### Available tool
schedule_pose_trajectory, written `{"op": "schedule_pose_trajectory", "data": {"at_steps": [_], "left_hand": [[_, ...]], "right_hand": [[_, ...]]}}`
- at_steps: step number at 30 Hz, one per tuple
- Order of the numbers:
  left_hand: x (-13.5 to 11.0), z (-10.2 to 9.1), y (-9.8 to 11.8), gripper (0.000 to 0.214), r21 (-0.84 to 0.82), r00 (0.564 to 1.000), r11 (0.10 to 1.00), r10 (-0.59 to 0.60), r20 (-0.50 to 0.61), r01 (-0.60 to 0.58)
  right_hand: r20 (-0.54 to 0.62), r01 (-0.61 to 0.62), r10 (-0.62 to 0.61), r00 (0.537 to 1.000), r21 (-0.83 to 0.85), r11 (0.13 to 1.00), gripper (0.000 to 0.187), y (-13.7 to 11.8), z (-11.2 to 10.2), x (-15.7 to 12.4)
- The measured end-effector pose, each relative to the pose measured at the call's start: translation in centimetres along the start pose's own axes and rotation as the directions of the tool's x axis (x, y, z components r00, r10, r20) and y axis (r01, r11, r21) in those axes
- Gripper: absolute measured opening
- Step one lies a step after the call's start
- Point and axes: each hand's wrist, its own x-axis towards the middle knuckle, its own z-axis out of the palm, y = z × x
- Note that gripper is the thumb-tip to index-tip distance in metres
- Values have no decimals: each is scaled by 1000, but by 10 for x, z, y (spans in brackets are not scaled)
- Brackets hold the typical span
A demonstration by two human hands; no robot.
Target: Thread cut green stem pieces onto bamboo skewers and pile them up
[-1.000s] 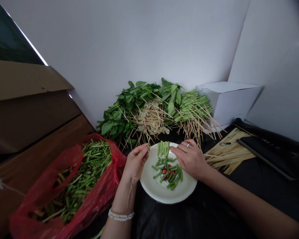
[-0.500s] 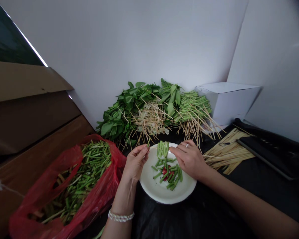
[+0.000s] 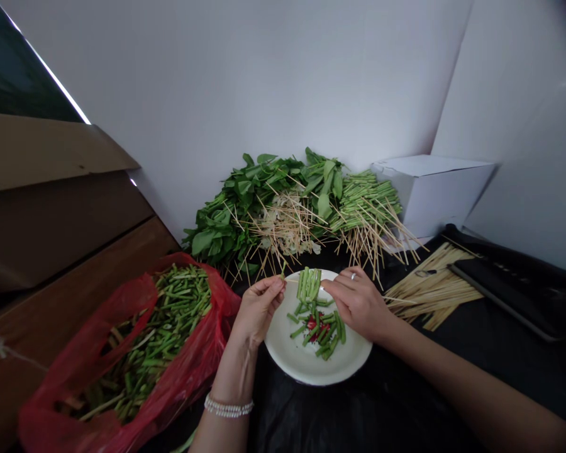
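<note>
A white plate (image 3: 298, 357) on the black cloth holds cut green bean pieces (image 3: 324, 329) with something red among them. Over its far rim a thin bamboo skewer carries a row of bean pieces (image 3: 309, 283). My left hand (image 3: 257, 308) pinches a small bean piece at the skewer's left end, fingers closed. My right hand (image 3: 358, 303), with a ring on one finger, pinches the skewer at the right side of the threaded beans.
A red plastic bag (image 3: 122, 358) full of cut beans lies at the left. Behind the plate are leafy greens (image 3: 236, 207), skewered vegetables (image 3: 368, 201) and loose skewers (image 3: 429, 286). A white box (image 3: 434, 189) and a dark tray (image 3: 514, 283) sit at the right.
Barely anything differs; my right hand has shifted slightly left along the skewer and the left fingertips have edged towards it.
</note>
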Motion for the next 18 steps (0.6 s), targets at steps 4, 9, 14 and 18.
{"op": "schedule_pose_trajectory", "data": {"at_steps": [4, 9, 14, 18], "left_hand": [[-4, 7, -6, 26, 83, 998, 996, -29, 62, 23], [-5, 10, -9, 26, 147, 996, 988, 28, 84, -40], [-1, 0, -5, 19, 537, 967, 806, 174, 184, -247], [-2, -3, -6, 15, 816, 889, 354, 214, 405, -457]], "right_hand": [[18, 27, -28, 999, 7, 1000, 28, -2, 1, 0], [16, 44, -43, 999, -43, 998, 29, -3, 0, 2], [-46, -2, -3, 999, -110, 994, 28, 3, -6, 5], [-59, -24, 18, 998, -115, 993, 27, 6, -8, 6]]}}
